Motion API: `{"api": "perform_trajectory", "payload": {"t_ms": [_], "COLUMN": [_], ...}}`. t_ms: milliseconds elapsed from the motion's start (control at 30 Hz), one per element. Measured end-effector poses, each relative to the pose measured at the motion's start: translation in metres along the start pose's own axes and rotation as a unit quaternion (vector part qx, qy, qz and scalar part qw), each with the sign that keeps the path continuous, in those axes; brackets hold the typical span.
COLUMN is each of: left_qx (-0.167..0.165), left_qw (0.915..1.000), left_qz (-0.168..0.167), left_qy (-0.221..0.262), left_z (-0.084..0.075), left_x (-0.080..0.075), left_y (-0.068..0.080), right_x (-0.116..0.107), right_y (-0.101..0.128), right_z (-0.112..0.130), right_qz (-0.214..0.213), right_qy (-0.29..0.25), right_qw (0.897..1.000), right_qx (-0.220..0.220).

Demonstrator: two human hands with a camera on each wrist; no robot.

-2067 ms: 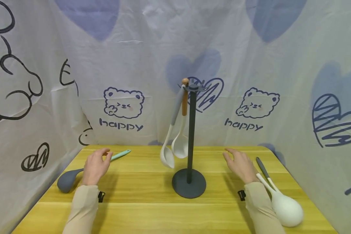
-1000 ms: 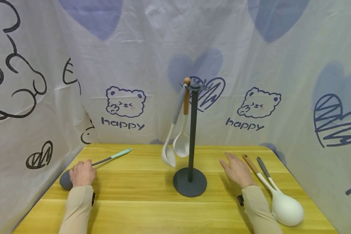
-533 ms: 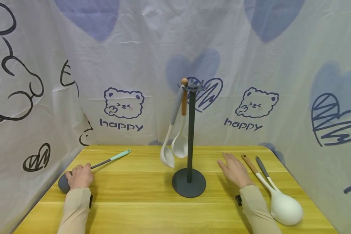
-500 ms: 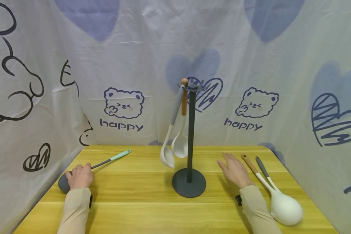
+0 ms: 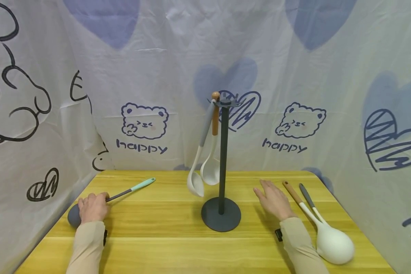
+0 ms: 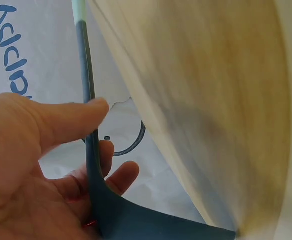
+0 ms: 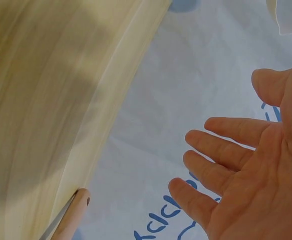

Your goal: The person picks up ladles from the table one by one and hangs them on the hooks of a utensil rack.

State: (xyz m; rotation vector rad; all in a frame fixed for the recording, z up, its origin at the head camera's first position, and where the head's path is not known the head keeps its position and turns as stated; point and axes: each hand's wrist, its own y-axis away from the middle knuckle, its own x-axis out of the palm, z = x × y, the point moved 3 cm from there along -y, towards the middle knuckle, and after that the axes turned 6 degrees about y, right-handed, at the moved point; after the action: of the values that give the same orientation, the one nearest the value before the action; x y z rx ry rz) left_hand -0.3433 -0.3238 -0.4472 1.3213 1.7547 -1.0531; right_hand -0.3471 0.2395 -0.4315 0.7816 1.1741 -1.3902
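Note:
A dark blue-grey ladle (image 5: 74, 216) with a mint-green handle end lies at the table's left. My left hand (image 5: 93, 207) holds it by the shaft near the bowl. In the left wrist view, thumb and fingers close round the dark shaft (image 6: 88, 65); the bowl is cut off at the bottom edge. My right hand (image 5: 275, 199) holds nothing, its palm and spread fingers (image 7: 218, 150) showing in the right wrist view. To its right lie white utensils, one with a wooden handle (image 5: 292, 192) and one with a grey handle (image 5: 306, 195).
A black stand (image 5: 223, 163) with a round base and hooks on top rises mid-table. From its left side hang a grey-handled white ladle (image 5: 205, 129) and a wooden-handled white utensil (image 5: 210, 171). Printed cloth (image 5: 150, 76) encloses the back and sides.
My left hand came down and left onto the ladle's shaft and took hold; the ladle's handle end has shifted slightly. The right hand drifted a little left and nearer, uncovering the wooden handle.

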Motion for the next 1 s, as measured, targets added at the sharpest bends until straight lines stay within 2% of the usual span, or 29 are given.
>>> {"api": "perform_trajectory", "payload": {"t_ms": [233, 400, 533, 633, 833, 1000], "left_qx": [-0.002, 0.014, 0.039, 0.049, 0.058, 0.068], "left_qw": [0.9999, 0.9999, 0.999, 0.9985, 0.998, 0.9969], "left_qz": [0.012, -0.004, -0.022, -0.023, -0.016, -0.03], "left_qy": [-0.002, -0.002, 0.0, 0.006, 0.02, 0.024], "left_z": [0.002, 0.0, -0.005, -0.01, -0.019, -0.026], "left_x": [0.002, 0.003, 0.0, -0.002, -0.004, -0.006], "left_y": [-0.001, -0.002, -0.005, -0.007, -0.007, -0.007], "right_x": [0.001, 0.002, 0.002, 0.002, 0.004, 0.004], "right_y": [0.0, 0.0, 0.0, 0.0, 0.0, 0.001], "right_z": [0.002, 0.002, 0.002, 0.003, 0.006, 0.008], "right_qz": [0.008, 0.006, 0.005, 0.005, 0.005, -0.003], "right_qy": [-0.001, 0.001, 0.003, 0.001, 0.001, 0.002], "right_qw": [1.0, 1.0, 1.0, 1.0, 1.0, 1.0], "right_qx": [-0.001, -0.004, -0.002, 0.001, -0.005, -0.005]}}
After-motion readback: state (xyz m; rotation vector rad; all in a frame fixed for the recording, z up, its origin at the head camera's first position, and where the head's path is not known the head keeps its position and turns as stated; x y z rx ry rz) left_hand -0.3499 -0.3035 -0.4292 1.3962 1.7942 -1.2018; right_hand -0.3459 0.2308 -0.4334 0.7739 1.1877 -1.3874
